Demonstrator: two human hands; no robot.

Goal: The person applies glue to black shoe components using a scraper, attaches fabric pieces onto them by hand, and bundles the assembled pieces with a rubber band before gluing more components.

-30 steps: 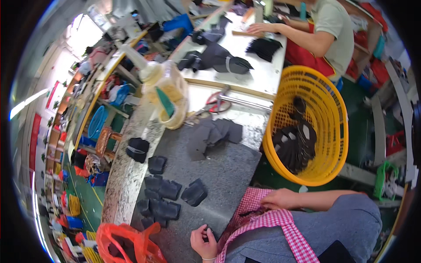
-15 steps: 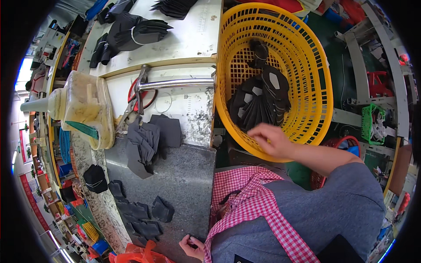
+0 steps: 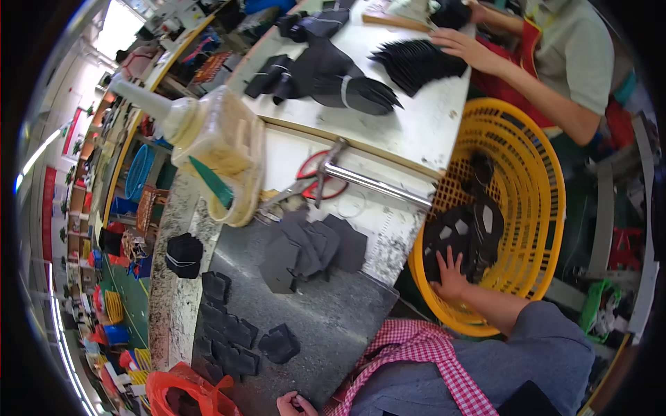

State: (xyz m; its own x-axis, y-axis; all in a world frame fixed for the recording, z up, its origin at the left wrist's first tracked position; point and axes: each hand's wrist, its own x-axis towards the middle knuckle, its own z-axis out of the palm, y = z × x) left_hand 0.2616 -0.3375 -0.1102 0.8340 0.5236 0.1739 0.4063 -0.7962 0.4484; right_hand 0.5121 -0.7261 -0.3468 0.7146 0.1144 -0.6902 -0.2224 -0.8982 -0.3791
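My right hand point(image 3: 451, 276) reaches into the yellow plastic basket point(image 3: 548, 267) at its near side, fingers spread. Its fingertips are at the bundles of black cut pieces point(image 3: 458, 232) lying inside; some of those carry pale patches. I cannot tell whether the fingers touch them. At the lower edge my left hand point(image 3: 297, 404) rests by the grey work plate point(image 3: 333, 326) with fingers curled in; what they hold, if anything, is hidden. On the plate lie several small black pieces point(image 3: 229, 326), a single one point(image 3: 279, 344) apart, and a loose pile of dark grey pieces point(image 3: 305, 249).
A hammer point(image 3: 374, 186) and red-handled scissors point(image 3: 305, 184) lie behind the plate. A glue bottle point(image 3: 215, 132) stands left, near a tied black bundle point(image 3: 184, 255). A red plastic bag point(image 3: 187, 392) sits at the front. A co-worker's hand point(image 3: 468, 48) touches a fanned black stack point(image 3: 420, 66).
My view has turned and shifted, bringing the co-worker into sight. My right hand has gone from above the basket's near rim, fingers bent, to inside it with fingers spread. The left stays curled.
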